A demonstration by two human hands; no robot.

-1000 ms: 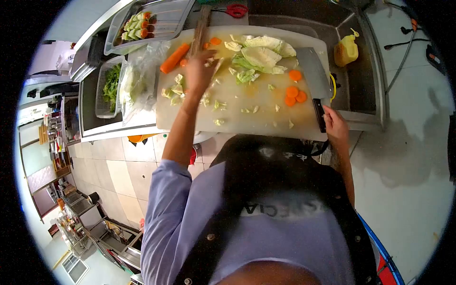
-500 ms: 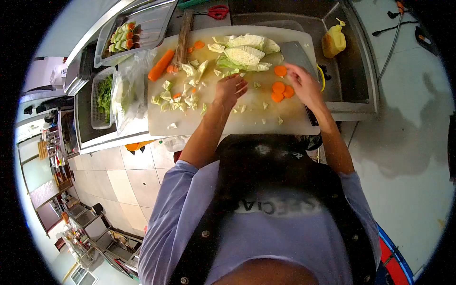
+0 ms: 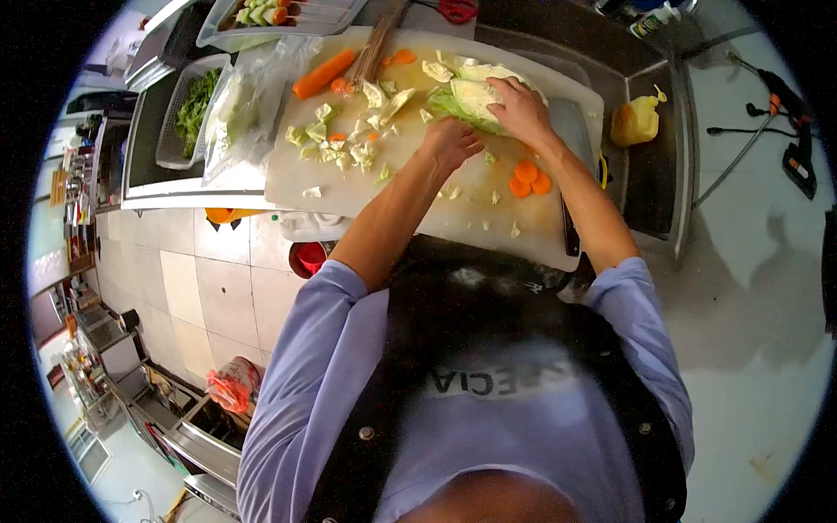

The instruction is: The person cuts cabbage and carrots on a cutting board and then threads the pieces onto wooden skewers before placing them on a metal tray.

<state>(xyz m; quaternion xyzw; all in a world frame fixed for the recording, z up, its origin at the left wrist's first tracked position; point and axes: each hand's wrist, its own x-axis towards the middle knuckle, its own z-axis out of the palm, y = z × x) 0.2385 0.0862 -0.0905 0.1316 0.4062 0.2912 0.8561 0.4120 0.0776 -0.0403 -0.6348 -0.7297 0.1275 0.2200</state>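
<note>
A kitchen seen from above: pale floor tiles down the left, and a steel desk (image 3: 174, 187) running across the top with a big white cutting board (image 3: 410, 205) laid on it. Both hands are over that board. The right hand (image 3: 520, 109) is down on the cabbage leaves (image 3: 466, 91) at the far edge of the board, its grip curled over the top leaf and clamped on it. The left hand (image 3: 449, 144) sits just beside it, nearer the body, fingers drawn in together in a loose fist above the board; whether that grip has anything in it, I cannot tell.

To the left of the hands lies a pile of chopped cabbage pieces (image 3: 336, 148), and beyond that a whole carrot (image 3: 324, 74) next to a bundle of wooden skewers (image 3: 381, 44). Under the right forearm, a few carrot slices (image 3: 527, 179) sit close together. A cleaver (image 3: 571, 139) lies along the board's right edge, handle towards the person, with no hand on it.

Off the board, a clear plastic bag (image 3: 240, 105) slumps at the left edge, a white basket of greens (image 3: 190, 109) just past it. On the right, a yellow bottle (image 3: 635, 122) stands in the sink (image 3: 658, 183).
</note>
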